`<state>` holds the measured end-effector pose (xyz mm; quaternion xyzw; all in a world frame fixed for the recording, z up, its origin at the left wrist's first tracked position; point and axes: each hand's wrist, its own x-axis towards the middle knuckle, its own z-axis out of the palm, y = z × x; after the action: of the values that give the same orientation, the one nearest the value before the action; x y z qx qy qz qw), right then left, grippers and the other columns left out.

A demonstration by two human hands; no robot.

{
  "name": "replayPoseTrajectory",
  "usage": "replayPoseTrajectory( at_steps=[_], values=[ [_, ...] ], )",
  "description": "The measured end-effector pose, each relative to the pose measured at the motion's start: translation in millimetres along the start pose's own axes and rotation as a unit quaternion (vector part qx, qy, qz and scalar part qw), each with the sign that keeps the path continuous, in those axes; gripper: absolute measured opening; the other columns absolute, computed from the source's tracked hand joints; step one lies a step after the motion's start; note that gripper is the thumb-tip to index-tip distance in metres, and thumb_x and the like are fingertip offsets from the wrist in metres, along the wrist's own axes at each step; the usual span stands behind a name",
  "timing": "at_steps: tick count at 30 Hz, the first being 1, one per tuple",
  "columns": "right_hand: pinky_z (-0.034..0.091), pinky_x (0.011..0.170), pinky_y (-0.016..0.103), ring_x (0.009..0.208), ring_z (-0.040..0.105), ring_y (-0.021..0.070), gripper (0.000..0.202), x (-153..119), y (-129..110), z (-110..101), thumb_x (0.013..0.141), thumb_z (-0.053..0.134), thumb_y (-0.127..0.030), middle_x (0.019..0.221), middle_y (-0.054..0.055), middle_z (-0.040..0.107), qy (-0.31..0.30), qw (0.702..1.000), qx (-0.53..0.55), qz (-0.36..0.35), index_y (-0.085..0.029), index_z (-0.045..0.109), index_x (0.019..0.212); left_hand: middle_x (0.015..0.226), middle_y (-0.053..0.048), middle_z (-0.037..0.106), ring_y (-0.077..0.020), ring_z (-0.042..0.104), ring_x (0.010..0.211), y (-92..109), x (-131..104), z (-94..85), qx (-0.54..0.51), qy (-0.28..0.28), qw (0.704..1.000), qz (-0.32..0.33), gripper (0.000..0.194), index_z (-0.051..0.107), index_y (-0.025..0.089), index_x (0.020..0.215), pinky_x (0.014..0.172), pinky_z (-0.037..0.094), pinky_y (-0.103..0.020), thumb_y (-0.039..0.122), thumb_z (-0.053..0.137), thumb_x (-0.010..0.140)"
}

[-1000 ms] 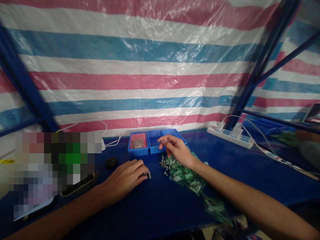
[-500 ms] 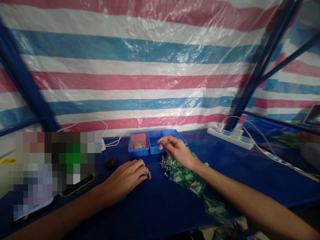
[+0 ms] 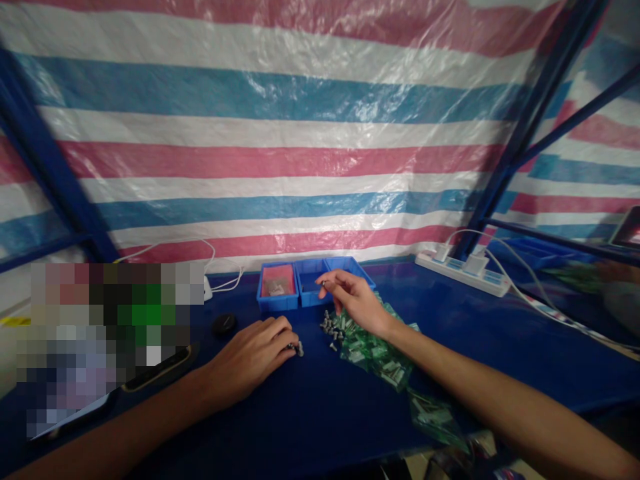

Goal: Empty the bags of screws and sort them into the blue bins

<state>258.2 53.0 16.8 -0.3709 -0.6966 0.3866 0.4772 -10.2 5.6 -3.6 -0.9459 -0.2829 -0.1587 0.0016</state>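
Observation:
My left hand [image 3: 263, 350] rests on the blue table with its fingers curled. A few small metal screws [image 3: 300, 349] show at its thumb and fingertips; others may be hidden under the palm. Above the front edge of the blue bins, my right hand [image 3: 353, 300] is closed in a pinch on one small screw [image 3: 324, 285]. Below that hand lies a loose pile of screws [image 3: 330, 327]. Green plastic bags [image 3: 393, 370] of metal parts lie beside the pile, partly under my right wrist.
Blue bins [image 3: 277, 305] stand at the back, the left one holding a pink lining and a small clear bag. A white power strip [image 3: 463, 275] with cables lies at the back right. A round black object [image 3: 224, 325] sits left of my left hand, near a blurred-out area.
Both hands hold nearly the same pose and place. The view has shifted very slightly; nothing has visibly been picked up or let go.

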Motion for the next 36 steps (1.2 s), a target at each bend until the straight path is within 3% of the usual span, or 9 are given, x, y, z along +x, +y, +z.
replayPoseTrajectory(
  at_steps=[19, 25, 36],
  values=[
    [0.045, 0.048, 0.027, 0.05, 0.051, 0.0093, 0.029, -0.9, 2.7, 0.7, 0.102, 0.059, -0.048, 0.091, 0.004, 0.073, 0.0, 1.0, 0.014, -0.015, -0.021, 0.068, 0.109, 0.122, -0.005, 0.064, -0.0249, 0.064, 0.107, 5.1, 2.0, -4.2, 0.013, -0.031, 0.999, -0.03, 0.019, 0.06, 0.022, 0.126, 0.098, 0.052, -0.04, 0.028, 0.057, 0.108],
    [0.044, 0.047, 0.026, 0.049, 0.05, 0.0093, 0.029, 0.6, 5.1, 0.9, 0.102, 0.06, -0.048, 0.089, 0.003, 0.073, 0.002, 1.0, 0.016, -0.019, -0.02, 0.068, 0.109, 0.128, -0.003, 0.061, -0.0227, 0.065, 0.109, 0.1, -1.1, 1.9, 0.031, -0.013, 0.999, -0.003, 0.031, 0.055, 0.032, 0.142, 0.097, 0.052, -0.037, 0.029, 0.05, 0.111],
    [0.046, 0.045, 0.024, 0.049, 0.051, 0.0087, 0.031, 0.1, 6.4, 0.0, 0.098, 0.065, -0.048, 0.091, 0.002, 0.072, 0.005, 0.999, 0.04, -0.017, -0.021, 0.064, 0.113, 0.123, -0.003, 0.063, -0.0234, 0.064, 0.106, 3.1, 0.0, -1.6, 0.012, -0.018, 1.0, -0.013, 0.018, 0.062, 0.026, 0.125, 0.094, 0.05, -0.037, 0.025, 0.056, 0.109]
  ],
)
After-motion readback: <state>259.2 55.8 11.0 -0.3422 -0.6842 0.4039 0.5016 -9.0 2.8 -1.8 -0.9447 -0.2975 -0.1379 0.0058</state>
